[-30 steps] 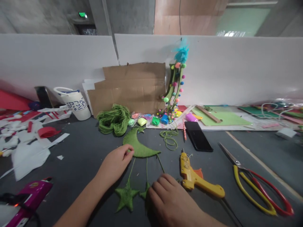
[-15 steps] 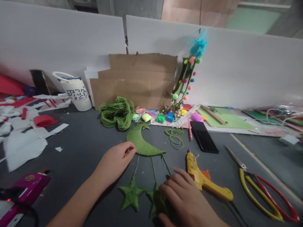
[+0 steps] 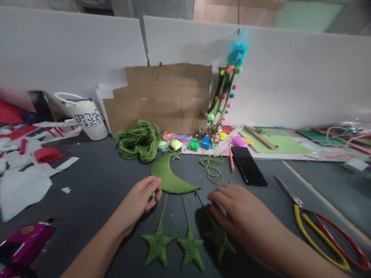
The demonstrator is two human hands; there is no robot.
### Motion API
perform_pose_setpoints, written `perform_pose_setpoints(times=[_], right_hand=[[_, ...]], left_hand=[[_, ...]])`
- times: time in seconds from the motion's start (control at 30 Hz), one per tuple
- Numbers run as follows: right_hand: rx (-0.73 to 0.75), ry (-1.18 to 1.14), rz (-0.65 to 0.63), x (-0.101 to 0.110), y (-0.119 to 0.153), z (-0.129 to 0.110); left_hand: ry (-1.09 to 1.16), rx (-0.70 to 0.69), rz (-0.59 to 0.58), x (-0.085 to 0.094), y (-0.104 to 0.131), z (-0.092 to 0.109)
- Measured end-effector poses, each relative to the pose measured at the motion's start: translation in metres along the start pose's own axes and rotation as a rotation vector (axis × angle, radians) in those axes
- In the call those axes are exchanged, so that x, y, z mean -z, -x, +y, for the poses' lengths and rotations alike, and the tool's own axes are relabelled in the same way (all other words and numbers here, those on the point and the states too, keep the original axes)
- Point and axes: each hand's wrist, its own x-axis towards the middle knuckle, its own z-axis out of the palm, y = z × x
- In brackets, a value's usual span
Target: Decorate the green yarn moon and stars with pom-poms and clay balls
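Our left hand (image 3: pixel 146 193) has its fingers curled nearly closed, gripping a small green-and-blue bit (image 3: pixel 152 196) that mostly hides behind them; the fingertips are at the left side of the green crescent (image 3: pixel 172 177), which lies flat mid-table. Our right hand (image 3: pixel 237 210) has bent fingers with the thumb tucked below; we cannot tell whether they hold anything. It covers the glue gun, leaving only the nozzle (image 3: pixel 230 182) visible.

Strings run from the crescent toward the table's near edge. Two end in the left star (image 3: pixel 158 245) and the middle star (image 3: pixel 190 247), lying side by side; the third star (image 3: pixel 222 243), blurred, is partly hidden beneath our right hand.

Toward the far edge of the table (image 3: pixel 95 166), left of the cardboard (image 3: pixel 162 104), a white cup (image 3: pixel 87 117) leans, its inside out of sight. Before the cardboard, small clear packets hold yellow (image 3: pixel 176 145), green (image 3: pixel 194 144) and blue stuff (image 3: pixel 206 143). A bundle of green yarn (image 3: pixel 139 142) lies beside them.
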Motion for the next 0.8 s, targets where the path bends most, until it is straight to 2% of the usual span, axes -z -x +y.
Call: perform_pose_setpoints(times=[0.1, 0.17, 0.23, 0.3, 0.4, 0.47, 0.67, 0.8], right_hand=[[-0.017, -0.007, -0.012, 0.011, -0.009, 0.001], [0.046, -0.064, -0.026, 0.006, -0.012, -0.011], [0.19, -0.094, -0.03, -0.01, -0.014, -0.033], [0.335, -0.055, 0.023, -0.031, -0.017, -0.059], [0.407, 0.053, 0.091, -0.059, -0.027, -0.093], [0.396, 0.077, 0.065, -0.069, -0.034, -0.105], [0.354, 0.052, -0.127, -0.067, -0.046, -0.108], [0.372, 0.03, -0.148, -0.061, -0.047, -0.108]], left_hand=[[0.101, 0.029, 0.001, 0.004, -0.001, 0.001], [0.141, 0.035, 0.011, 0.007, -0.003, 0.002], [0.168, 0.033, 0.024, 0.008, -0.004, 0.002], [0.175, 0.035, 0.034, 0.008, -0.004, 0.001], [0.163, 0.035, 0.036, 0.008, -0.004, -0.002], [0.147, 0.02, 0.036, 0.009, -0.005, -0.003], [0.144, -0.02, 0.055, 0.013, -0.005, -0.004], [0.141, -0.043, 0.053, 0.014, -0.003, -0.001]])
